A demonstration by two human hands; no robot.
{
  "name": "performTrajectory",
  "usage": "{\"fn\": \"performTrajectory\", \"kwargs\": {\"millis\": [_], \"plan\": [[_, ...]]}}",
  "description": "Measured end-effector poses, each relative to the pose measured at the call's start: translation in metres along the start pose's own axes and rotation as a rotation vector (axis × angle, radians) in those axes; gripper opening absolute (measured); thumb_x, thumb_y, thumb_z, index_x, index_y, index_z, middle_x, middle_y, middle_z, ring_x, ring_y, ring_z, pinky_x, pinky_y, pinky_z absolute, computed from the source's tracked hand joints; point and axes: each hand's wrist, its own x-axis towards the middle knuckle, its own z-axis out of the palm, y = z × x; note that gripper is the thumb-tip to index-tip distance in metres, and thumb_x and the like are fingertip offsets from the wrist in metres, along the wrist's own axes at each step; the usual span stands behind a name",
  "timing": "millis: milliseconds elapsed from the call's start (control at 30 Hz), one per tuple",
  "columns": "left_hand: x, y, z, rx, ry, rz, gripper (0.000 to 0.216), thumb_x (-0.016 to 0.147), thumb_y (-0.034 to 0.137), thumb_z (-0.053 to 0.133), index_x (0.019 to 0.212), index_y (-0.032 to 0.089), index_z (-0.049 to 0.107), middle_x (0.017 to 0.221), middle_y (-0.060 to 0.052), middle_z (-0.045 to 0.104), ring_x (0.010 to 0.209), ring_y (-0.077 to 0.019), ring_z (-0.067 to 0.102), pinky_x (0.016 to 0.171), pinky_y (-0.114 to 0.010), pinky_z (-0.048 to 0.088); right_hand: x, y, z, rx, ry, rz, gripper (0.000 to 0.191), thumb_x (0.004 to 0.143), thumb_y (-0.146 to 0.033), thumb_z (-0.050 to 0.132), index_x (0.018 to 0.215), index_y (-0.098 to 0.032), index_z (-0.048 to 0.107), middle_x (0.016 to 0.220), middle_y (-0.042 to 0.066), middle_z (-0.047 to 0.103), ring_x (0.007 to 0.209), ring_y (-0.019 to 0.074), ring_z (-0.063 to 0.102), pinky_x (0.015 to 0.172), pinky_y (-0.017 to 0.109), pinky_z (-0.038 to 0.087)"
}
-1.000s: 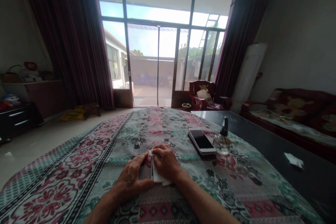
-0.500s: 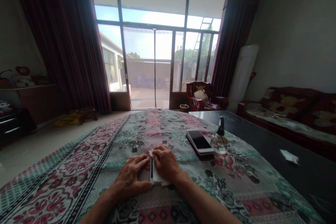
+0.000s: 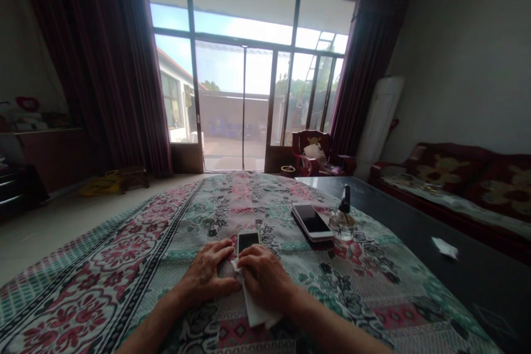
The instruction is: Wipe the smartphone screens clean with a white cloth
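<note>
A white smartphone (image 3: pixel 249 239) with a dark screen lies face up on the patterned tablecloth (image 3: pixel 194 243), its lower part hidden under my right hand. Pressed down on it, my right hand (image 3: pixel 267 276) has its fingers curled over a folded white tissue (image 3: pixel 257 312), which hangs out below the palm. My left hand (image 3: pixel 211 268) rests at the phone's left side, thumb and fingers stretched apart, fingertips by the phone's edge. Farther right lie another white phone (image 3: pixel 313 221) and a clear spray bottle (image 3: pixel 344 218) with a black nozzle, which stands upright.
A dark tabletop (image 3: pixel 464 287) shows beyond the cloth on the right, with a crumpled white tissue (image 3: pixel 445 248) on it. A red wooden sofa (image 3: pixel 456 177) stands at the right, and a matching chair (image 3: pixel 311 149) is near the glass door (image 3: pixel 224 110).
My right hand has slid toward me with the tissue, uncovering the upper part of the phone's screen. My left hand has stayed nearly in place beside the phone.
</note>
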Motion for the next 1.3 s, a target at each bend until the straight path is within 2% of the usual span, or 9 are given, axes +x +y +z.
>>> {"fn": "performTrajectory", "kwargs": {"millis": [133,433,667,900,1033,1300], "plan": [[0.0,0.002,-0.001,-0.009,0.02,0.039,0.059,0.061,0.044,0.077,0.117,0.027,0.065,0.134,-0.005,0.056,0.123,-0.03,0.048,0.105,-0.042,0.038,0.018,0.014,0.003,-0.023,0.025,0.025,0.021,0.08,-0.011,0.054,0.089,-0.021,0.07,0.096,0.003,0.068,0.096,0.016,0.058,0.091,0.027,0.042],[-0.001,-0.001,-0.001,-0.014,0.007,0.063,0.061,0.066,0.049,0.074,0.122,0.029,0.061,0.136,-0.003,0.054,0.123,-0.0296,0.046,0.105,-0.043,0.037,0.052,0.038,0.011,-0.077,0.078,0.114,0.023,0.078,-0.009,0.054,0.086,-0.021,0.071,0.096,0.004,0.069,0.096,0.0168,0.06,0.092,0.027,0.042],[-0.001,0.003,-0.003,0.006,0.01,0.059,0.063,0.064,0.051,0.074,0.121,0.028,0.062,0.134,-0.004,0.055,0.122,-0.0294,0.048,0.104,-0.042,0.038,0.026,0.023,-0.002,-0.067,0.004,-0.014,0.02,0.086,-0.016,0.051,0.096,-0.022,0.067,0.103,0.004,0.066,0.101,0.0166,0.057,0.094,0.029,0.042],[-0.002,0.002,-0.003,0.007,-0.003,0.033,0.063,0.065,0.05,0.073,0.122,0.027,0.061,0.135,-0.004,0.055,0.124,-0.029,0.046,0.106,-0.041,0.036,-0.002,0.004,-0.013,-0.026,-0.05,-0.06,0.024,0.085,-0.014,0.049,0.101,-0.02,0.065,0.108,0.005,0.064,0.103,0.0174,0.055,0.098,0.032,0.039],[-0.001,-0.001,-0.001,0.004,-0.015,0.038,0.062,0.066,0.05,0.072,0.122,0.028,0.061,0.136,-0.003,0.054,0.125,-0.0286,0.045,0.107,-0.041,0.035,0.0,0.009,-0.012,0.006,-0.033,-0.042,0.025,0.084,-0.012,0.05,0.1,-0.021,0.067,0.108,0.005,0.064,0.103,0.0172,0.056,0.096,0.032,0.041],[-0.001,-0.003,0.0,-0.003,-0.008,0.077,0.066,0.068,0.054,0.07,0.127,0.028,0.056,0.137,-0.004,0.052,0.124,-0.0292,0.045,0.106,-0.042,0.035,0.021,0.035,-0.005,-0.006,0.06,0.049,0.022,0.085,-0.016,0.052,0.099,-0.02,0.069,0.108,0.006,0.064,0.104,0.0173,0.057,0.096,0.032,0.042]]}}
